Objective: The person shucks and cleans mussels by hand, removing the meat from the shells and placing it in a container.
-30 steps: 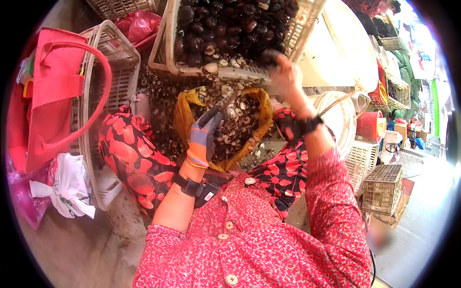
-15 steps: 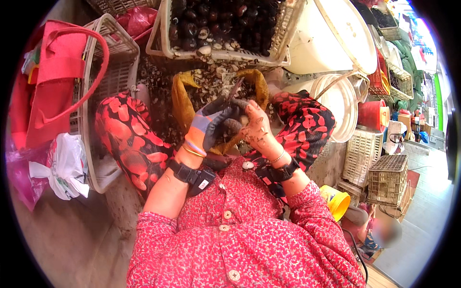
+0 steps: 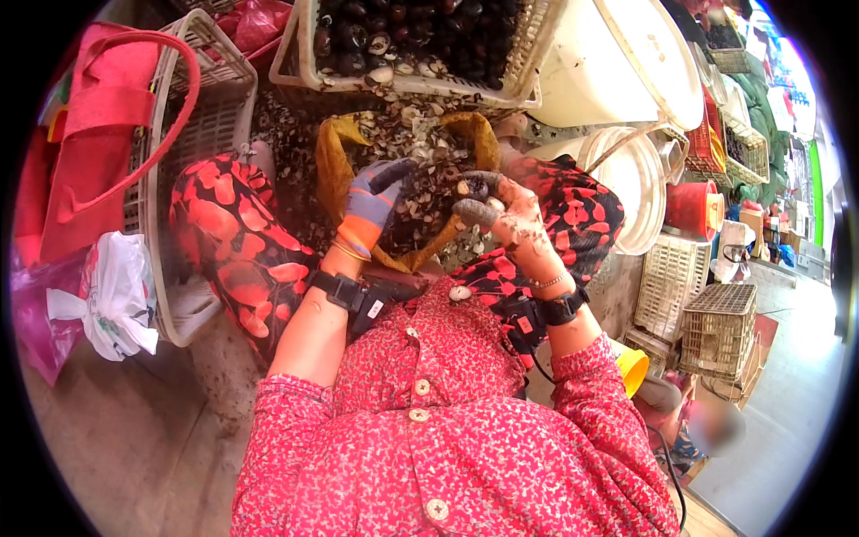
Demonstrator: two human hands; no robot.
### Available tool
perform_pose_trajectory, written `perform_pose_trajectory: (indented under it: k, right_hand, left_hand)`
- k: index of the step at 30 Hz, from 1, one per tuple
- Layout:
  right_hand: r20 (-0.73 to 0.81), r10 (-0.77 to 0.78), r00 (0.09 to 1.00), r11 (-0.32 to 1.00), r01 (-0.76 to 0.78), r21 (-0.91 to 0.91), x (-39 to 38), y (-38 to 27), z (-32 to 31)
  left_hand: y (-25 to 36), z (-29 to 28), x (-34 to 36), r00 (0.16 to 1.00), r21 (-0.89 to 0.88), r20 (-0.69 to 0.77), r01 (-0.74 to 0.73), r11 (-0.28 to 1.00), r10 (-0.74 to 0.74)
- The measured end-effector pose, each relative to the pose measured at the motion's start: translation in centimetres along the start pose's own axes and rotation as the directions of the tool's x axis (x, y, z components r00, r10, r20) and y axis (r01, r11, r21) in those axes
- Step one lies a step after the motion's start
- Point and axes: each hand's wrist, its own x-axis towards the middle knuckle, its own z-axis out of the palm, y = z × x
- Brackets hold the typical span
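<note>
My right hand (image 3: 512,224), bare and smeared with mud, grips a dark shellfish (image 3: 474,188) between its fingertips. My left hand (image 3: 374,208) wears a blue and orange glove and curls just left of that shellfish; what lies inside its fingers is hidden. Both hands hover over a yellow bag (image 3: 333,170) full of opened pale shells, set between my knees in red patterned trousers. Beyond the bag stands a white slatted basket (image 3: 420,86) heaped with dark whole shellfish.
Loose shells litter the ground around the bag. A white plastic basket (image 3: 210,103) with a pink bag (image 3: 80,134) stands at the left, a white plastic bag (image 3: 112,295) below it. White tubs (image 3: 617,76), crates (image 3: 716,327) and a yellow cup (image 3: 632,367) stand at the right.
My right hand drew back from the basket of dark shellfish with one in its fingers and came down to meet the left hand over the yellow bag.
</note>
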Motion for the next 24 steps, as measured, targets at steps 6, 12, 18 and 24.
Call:
perform_pose_trajectory:
  k: [6, 12, 18, 24]
  right_hand:
    - [-0.014, -0.019, 1.0, 0.989, 0.017, -0.149, -0.1, -0.7, 0.7]
    - [0.062, -0.088, 0.994, 0.969, 0.099, -0.227, 0.3, -0.7, 0.9]
    - [0.038, -0.03, 0.999, 0.994, 0.034, -0.102, -0.4, -1.3, 1.3]
    - [0.018, -0.072, 0.997, 0.988, 0.074, -0.133, -0.4, -1.4, 1.7]
  left_hand:
    - [0.4, 0.6, -0.1, 0.968, 0.325, 0.047, -0.248, 0.913, 0.246]
    - [2.4, 0.9, -0.4, 0.894, 0.377, 0.17, -0.447, 0.811, 0.414]
    - [-0.2, 0.4, -0.2, 0.983, 0.104, -0.12, -0.13, 0.986, 0.142]
    - [-0.3, 0.2, -0.3, 0.972, 0.308, -0.132, -0.147, 0.94, 0.195]
